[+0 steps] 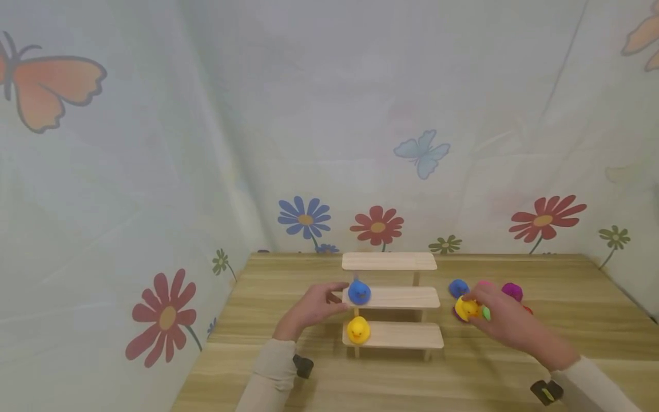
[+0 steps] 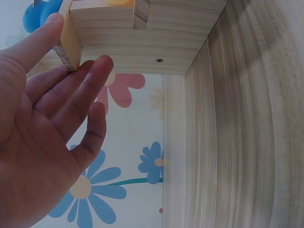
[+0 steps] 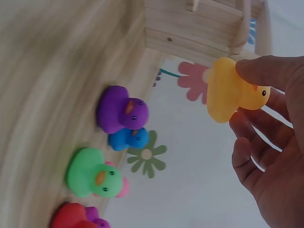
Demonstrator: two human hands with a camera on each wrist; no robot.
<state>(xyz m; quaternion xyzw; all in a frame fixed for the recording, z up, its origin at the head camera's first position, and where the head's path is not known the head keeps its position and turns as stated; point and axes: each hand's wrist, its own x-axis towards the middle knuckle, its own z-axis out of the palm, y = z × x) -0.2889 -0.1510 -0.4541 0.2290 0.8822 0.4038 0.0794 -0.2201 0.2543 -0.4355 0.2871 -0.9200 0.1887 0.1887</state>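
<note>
My right hand holds a yellow rubber duck by thumb and fingers, above the tabletop to the right of a three-step wooden shelf. At the left end of the middle step, my left hand pinches the board's edge, thumb above and fingers below. A blue rubber duck sits on that step close to the left fingertips. Another yellow duck stands at the left end of the bottom step. The top step bears no duck.
Right of the shelf, several ducks stand grouped on the wooden table: purple, blue, green, red, pink and magenta. A printed cloth with flowers and butterflies rises behind and beside the table.
</note>
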